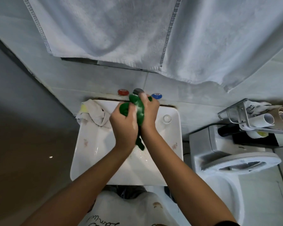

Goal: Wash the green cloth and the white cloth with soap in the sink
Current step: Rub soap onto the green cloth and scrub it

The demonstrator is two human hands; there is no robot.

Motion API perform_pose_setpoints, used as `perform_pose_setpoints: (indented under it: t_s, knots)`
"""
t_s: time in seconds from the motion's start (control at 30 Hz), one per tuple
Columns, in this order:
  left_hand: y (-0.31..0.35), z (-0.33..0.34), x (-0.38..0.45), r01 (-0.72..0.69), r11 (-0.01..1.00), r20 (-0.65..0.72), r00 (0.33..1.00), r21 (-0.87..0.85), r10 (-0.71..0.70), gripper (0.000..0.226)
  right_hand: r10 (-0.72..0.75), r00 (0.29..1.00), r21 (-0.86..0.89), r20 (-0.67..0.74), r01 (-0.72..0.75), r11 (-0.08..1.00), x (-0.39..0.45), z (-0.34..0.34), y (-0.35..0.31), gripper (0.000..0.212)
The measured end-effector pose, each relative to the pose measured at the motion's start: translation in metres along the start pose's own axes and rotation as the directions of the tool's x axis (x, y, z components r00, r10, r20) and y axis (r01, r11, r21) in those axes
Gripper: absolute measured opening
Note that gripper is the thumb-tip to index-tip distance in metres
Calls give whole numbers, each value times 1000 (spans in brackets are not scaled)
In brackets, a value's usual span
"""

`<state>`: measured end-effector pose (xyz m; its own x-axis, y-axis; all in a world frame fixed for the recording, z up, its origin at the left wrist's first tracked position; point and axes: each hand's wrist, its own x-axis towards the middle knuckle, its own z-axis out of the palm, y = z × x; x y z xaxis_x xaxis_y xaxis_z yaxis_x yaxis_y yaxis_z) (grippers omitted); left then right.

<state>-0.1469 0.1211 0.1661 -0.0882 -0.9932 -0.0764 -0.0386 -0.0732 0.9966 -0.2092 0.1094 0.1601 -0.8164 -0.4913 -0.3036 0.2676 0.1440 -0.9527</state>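
The green cloth is wet and bunched between both hands over the white sink, just under the faucet. My left hand grips its left part and my right hand presses its right part; a green tail hangs down between my wrists. Soap foam shows on the cloth and my fingers. The white cloth lies crumpled on the sink's back left corner, with a small yellow patch at its left edge.
A red tap and a blue tap flank the faucet on the tiled wall. A large white towel hangs overhead. A toilet stands on the right, with a metal rack of rolls above it.
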Motion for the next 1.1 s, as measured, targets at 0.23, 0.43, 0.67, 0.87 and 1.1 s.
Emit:
perform_pose_setpoints:
  t_s: [0.23, 0.43, 0.67, 0.87, 1.1]
  knots:
    - [-10, 0, 30, -10, 992, -29, 999, 126, 14, 28, -171, 983, -39, 66, 174, 984, -31, -6, 9, 43]
    - [-3, -3, -10, -129, 990, 52, 991, 58, 126, 13, -125, 991, 49, -45, 127, 991, 7, 2, -2, 45]
    - [-2, -5, 33, -105, 994, 29, 994, 22, 105, 26, -291, 948, 39, 129, 288, 957, -42, -10, 13, 32]
    - [1, -9, -2, -264, 964, 171, 952, 39, 254, 11, -398, 916, -20, -44, 398, 917, -9, -13, 1, 45]
    - [17, -21, 27, -28, 1000, 439, 898, 9, 21, 31, -625, 779, -155, -53, 612, 776, -9, -26, 23, 32]
